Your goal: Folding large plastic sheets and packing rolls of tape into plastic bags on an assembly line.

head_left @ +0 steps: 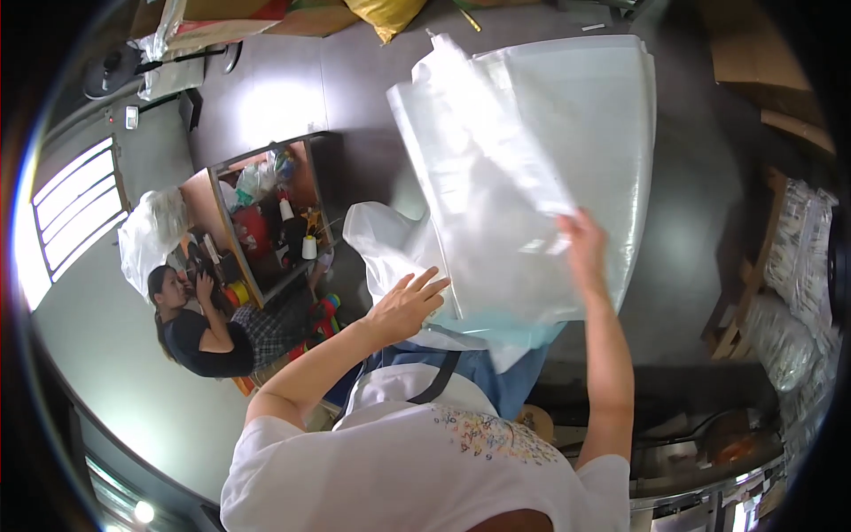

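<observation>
1 translucent plastic sheet (496,199) pinched in right fingers (576,227).

A bright barred window (80,208) sits in the pale wall (97,372); the floor (700,177) gleams grey.

Plastic sheets (589,133) right of box (203,202)

A co-worker (215,333) in a dark shirt (191,348) is seen beside an open cabinet (202,202) stocked with bags (257,180) and spools (309,248); plastic-wrapped bundles (796,238) are piled at right, a barred window (81,208) set at left.
</observation>
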`<state>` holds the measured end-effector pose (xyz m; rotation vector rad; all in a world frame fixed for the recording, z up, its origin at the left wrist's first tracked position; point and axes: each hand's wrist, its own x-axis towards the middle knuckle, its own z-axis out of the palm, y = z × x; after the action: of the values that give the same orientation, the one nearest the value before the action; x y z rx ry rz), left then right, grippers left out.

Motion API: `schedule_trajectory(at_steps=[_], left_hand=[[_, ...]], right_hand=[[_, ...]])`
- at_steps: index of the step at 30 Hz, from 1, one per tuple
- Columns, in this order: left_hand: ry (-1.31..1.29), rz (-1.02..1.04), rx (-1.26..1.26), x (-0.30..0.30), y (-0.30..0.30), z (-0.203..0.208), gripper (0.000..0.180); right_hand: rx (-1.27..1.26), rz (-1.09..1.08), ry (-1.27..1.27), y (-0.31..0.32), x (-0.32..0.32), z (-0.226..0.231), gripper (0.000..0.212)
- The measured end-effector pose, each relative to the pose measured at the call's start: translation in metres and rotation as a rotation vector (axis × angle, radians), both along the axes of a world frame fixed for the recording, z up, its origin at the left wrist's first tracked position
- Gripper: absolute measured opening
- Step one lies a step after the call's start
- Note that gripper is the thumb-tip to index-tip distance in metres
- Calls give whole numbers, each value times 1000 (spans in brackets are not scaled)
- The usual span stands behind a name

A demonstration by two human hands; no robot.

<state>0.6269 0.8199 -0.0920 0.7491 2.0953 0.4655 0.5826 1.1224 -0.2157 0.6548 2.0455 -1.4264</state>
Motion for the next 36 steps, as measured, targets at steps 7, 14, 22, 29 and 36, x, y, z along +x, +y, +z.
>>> schedule_trajectory(at_steps=[7,14,22,29,36], left_hand=[[-105,-47,-19,4,5,-20,25],[-89,-52,-39,-1,8,-15,19],[-75,-125,58,-5,35,33,20],[47,-100,579,-5,83,61,25],[97,-227,994,52,172,13,18]], right_hand=[[583,-425,-104,298,114,6,31],[462,-123,311,104,22,29,24],[248,199,150,-62,-20,-46,27],[535,-416,112,272,78,-16,39],[145,-76,-57,152,6,67,46]])
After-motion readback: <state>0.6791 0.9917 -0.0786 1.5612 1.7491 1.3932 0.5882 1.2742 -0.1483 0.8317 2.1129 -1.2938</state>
